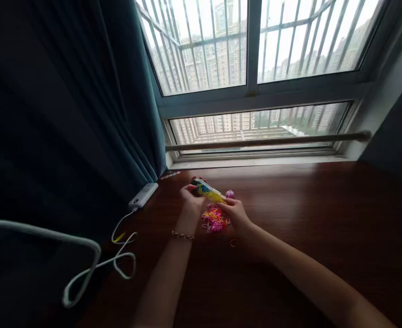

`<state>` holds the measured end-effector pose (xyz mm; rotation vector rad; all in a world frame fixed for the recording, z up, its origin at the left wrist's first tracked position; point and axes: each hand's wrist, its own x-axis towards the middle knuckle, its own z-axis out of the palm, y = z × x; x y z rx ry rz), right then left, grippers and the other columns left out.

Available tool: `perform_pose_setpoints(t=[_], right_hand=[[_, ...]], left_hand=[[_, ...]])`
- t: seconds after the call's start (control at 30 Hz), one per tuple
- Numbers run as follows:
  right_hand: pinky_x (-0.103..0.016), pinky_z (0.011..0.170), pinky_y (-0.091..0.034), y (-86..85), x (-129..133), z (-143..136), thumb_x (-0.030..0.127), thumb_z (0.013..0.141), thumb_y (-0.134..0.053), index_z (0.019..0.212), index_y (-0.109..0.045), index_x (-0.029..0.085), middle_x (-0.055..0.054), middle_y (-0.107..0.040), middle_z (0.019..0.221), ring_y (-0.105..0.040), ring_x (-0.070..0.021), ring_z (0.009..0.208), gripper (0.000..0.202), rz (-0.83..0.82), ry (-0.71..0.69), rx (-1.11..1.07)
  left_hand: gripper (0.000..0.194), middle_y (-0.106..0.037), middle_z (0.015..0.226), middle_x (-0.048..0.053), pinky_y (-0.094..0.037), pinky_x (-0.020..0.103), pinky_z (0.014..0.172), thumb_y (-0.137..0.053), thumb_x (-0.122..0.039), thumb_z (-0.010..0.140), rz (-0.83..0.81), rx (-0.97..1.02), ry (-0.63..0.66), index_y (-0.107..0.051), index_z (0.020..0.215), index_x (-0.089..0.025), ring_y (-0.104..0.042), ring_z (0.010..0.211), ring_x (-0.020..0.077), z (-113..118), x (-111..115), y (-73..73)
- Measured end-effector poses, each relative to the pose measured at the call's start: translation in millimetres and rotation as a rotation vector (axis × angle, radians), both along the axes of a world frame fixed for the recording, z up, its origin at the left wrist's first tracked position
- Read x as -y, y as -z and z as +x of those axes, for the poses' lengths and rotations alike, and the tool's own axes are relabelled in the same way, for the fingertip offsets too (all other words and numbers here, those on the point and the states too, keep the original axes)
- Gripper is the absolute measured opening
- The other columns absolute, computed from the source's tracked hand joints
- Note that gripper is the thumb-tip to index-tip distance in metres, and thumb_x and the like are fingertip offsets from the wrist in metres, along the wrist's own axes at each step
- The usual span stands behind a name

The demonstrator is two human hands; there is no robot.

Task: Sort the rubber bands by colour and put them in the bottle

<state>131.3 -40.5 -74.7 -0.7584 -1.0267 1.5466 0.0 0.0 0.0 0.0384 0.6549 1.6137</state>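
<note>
A clear container (pixel 208 190) with blue and yellow pieces inside is held tilted above the dark wooden surface (pixel 276 205). My left hand (pixel 191 197) grips its left end, fingers closed round it. At the lower right end, my right hand (pixel 234 210) pinches the container. Beneath and between my hands lies a pile of pink, red and orange bands (pixel 215 219). A small purple object (pixel 230 194) sits just beyond my right hand. One loose band (pixel 232 243) lies nearer to me.
A white power strip (pixel 143 197) with a white cord (pixel 121 255) lies at the left beside a dark blue curtain (pixel 129 114). Small flat pieces (pixel 170 175) rest near the window sill. A horizontal rail (pixel 265 142) crosses the barred window.
</note>
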Motion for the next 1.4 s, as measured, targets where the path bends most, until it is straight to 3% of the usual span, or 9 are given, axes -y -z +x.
perform_pose_setpoints(t=[0.33,0.47,0.6,0.73,1.0,1.4], right_hand=[[-0.02,0.039,-0.039,3.6,5.3,-4.2,0.042,0.053,-0.075,0.075,-0.063,0.012,0.001,-0.057,0.055,-0.047,-0.0076,0.04,0.039,-0.055,0.112,0.103],[-0.021,0.039,-0.038,15.7,2.2,-6.1,0.043,0.055,-0.072,0.073,-0.06,0.013,0.003,-0.055,0.051,-0.047,-0.0085,0.04,0.037,0.015,0.103,0.21],[-0.02,0.044,-0.036,32.4,-2.5,-8.9,0.036,0.056,-0.072,0.068,-0.062,0.013,0.0,-0.06,0.057,-0.051,-0.0105,0.049,0.028,0.151,0.14,0.47],[-0.019,0.048,-0.035,37.7,-2.3,-8.3,0.031,0.06,-0.069,0.069,-0.065,0.014,0.0,-0.06,0.058,-0.05,-0.01,0.053,0.02,0.294,0.192,0.678],[-0.019,0.045,-0.031,37.6,-1.7,-8.0,0.032,0.06,-0.068,0.082,-0.067,0.014,0.003,-0.053,0.051,-0.044,-0.0084,0.046,0.028,0.281,0.202,0.764],[-0.018,0.043,-0.03,34.2,-0.9,-7.0,0.033,0.067,-0.062,0.074,-0.067,0.014,0.003,-0.05,0.047,-0.042,-0.0074,0.043,0.02,0.313,0.243,0.707]], left_hand=[[0.04,-0.062,0.066,0.004,-0.048,0.031,0.065,-0.04,-0.005,0.041,0.182,-0.2,0.001,-0.061,0.074,-0.015,-0.062,0.065,0.0189,1.8,0.8,-0.8],[0.041,-0.064,0.07,0.004,-0.048,0.031,0.064,-0.041,-0.005,0.041,0.312,-0.294,0.073,-0.063,0.075,-0.015,-0.062,0.068,0.0199,-5.9,2.6,-4.9],[0.046,-0.065,0.077,0.004,-0.048,0.031,0.064,-0.041,-0.004,0.042,0.541,-0.471,0.15,-0.063,0.08,-0.016,-0.062,0.072,0.0204,-16.7,5.3,-10.9],[0.049,-0.064,0.079,0.006,-0.049,0.031,0.064,-0.041,-0.002,0.04,0.68,-0.614,0.246,-0.063,0.082,-0.014,-0.062,0.073,0.0211,-22.8,7.5,-17.4],[0.049,-0.063,0.079,0.006,-0.05,0.033,0.066,-0.041,-0.002,0.039,0.687,-0.615,0.287,-0.063,0.081,-0.014,-0.062,0.073,0.0213,-30.8,8.9,-23.1],[0.032,-0.064,0.078,0.006,-0.05,0.03,0.062,-0.052,-0.006,0.05,0.671,-0.635,0.259,-0.063,0.079,-0.015,-0.062,0.072,0.0216,-31.9,5.5,-21.1]])
